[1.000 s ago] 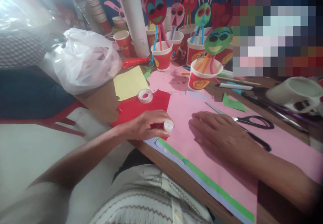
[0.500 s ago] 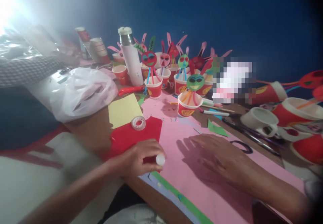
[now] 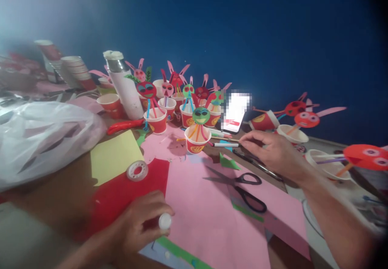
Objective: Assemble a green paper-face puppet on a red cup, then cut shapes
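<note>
Tube [image 3: 165, 221] is held in the left hand [image 3: 135, 222], its round white end turned outward, where the red sheet [image 3: 115, 196] and the pink sheet [image 3: 203, 216] meet; the grip there is closed around it between thumb and fingers. The right hand [image 3: 274, 151] is stretched over the far side of the worktop [image 3: 75, 186], fingertips drawn together by the end of a thin stick [image 3: 224, 139], near a marker [image 3: 226, 145]; whether anything is pinched cannot be told.

Much appears to be done: straw-legged faces [image 3: 147, 90], with eyes painted or stuck on, are stood in cups [image 3: 156, 125], and a green face [image 3: 201, 116] is set in the front cup [image 3: 195, 144]. Material appears to be left over: the pink, red and yellow sheets [image 3: 117, 155] are spread flat. Tape [image 3: 131, 171] and scissors [image 3: 232, 181], blades parted, are touched by neither hand. How much remains to be made cannot be judged.
</note>
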The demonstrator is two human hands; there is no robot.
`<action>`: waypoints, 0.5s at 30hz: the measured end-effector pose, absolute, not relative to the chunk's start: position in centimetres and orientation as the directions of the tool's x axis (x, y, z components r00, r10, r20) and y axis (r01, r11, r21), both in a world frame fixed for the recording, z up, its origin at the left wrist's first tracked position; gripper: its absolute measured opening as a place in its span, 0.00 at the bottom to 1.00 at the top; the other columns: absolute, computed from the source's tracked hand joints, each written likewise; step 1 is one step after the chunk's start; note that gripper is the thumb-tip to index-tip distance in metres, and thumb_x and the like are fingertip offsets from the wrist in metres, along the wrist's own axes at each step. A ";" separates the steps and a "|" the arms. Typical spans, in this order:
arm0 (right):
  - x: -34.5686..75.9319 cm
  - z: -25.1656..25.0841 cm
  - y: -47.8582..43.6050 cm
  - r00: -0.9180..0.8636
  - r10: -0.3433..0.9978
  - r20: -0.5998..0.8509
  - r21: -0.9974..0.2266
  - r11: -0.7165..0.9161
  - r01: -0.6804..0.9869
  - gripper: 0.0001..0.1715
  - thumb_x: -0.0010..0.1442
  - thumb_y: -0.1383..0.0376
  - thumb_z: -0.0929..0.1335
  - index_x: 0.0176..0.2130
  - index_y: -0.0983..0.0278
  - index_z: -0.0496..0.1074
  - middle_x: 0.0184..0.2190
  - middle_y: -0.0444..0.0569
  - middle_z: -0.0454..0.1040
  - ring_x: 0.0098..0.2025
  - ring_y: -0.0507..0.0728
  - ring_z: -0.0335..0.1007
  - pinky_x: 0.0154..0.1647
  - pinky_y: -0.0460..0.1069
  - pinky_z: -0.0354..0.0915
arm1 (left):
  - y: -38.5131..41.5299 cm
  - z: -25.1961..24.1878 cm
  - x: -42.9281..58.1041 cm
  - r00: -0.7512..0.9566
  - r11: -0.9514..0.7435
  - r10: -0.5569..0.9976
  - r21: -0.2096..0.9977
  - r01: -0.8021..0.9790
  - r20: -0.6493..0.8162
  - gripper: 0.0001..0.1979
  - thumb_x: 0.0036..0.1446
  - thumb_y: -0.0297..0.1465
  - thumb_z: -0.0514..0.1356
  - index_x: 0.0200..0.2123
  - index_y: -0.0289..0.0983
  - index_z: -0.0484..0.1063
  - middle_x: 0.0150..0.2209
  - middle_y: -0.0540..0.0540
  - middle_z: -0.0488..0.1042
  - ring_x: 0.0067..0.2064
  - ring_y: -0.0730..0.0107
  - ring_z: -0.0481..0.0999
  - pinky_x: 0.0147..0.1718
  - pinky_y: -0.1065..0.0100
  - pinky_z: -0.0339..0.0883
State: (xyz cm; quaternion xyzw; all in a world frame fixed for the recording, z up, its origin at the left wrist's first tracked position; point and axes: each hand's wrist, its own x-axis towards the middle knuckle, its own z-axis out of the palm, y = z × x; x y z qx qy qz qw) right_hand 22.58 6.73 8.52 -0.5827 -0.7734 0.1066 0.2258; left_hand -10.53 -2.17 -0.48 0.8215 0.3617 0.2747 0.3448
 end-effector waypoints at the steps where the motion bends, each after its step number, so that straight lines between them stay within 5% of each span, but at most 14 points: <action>1: 22.6 8.5 7.0 -0.189 0.950 0.249 -0.403 0.279 0.871 0.11 0.60 0.59 0.64 0.33 0.59 0.73 0.29 0.43 0.78 0.22 0.53 0.69 0.23 0.46 0.63 | -2.1 -0.5 -10.5 0.591 -0.501 0.782 0.763 0.408 0.198 0.06 0.53 0.31 0.61 0.36 0.38 0.71 0.28 0.49 0.69 0.30 0.71 0.69 0.29 0.73 0.64; 5: 23.2 8.0 8.1 -0.125 0.946 0.298 -0.260 0.207 0.943 0.13 0.61 0.57 0.63 0.32 0.59 0.73 0.24 0.42 0.76 0.22 0.53 0.69 0.23 0.46 0.60 | -2.1 -0.7 -10.6 0.592 -0.515 0.777 0.759 0.398 0.216 0.07 0.52 0.30 0.60 0.38 0.41 0.71 0.28 0.50 0.70 0.29 0.71 0.71 0.29 0.74 0.66; 15: 24.3 5.2 10.1 -0.171 0.966 0.192 -0.006 0.175 0.985 0.13 0.60 0.64 0.61 0.33 0.59 0.76 0.32 0.47 0.79 0.33 0.59 0.73 0.27 0.49 0.58 | -2.4 -1.7 -11.1 0.528 -0.538 0.811 0.679 0.500 0.254 0.09 0.50 0.36 0.60 0.37 0.46 0.75 0.31 0.50 0.77 0.32 0.65 0.76 0.29 0.74 0.71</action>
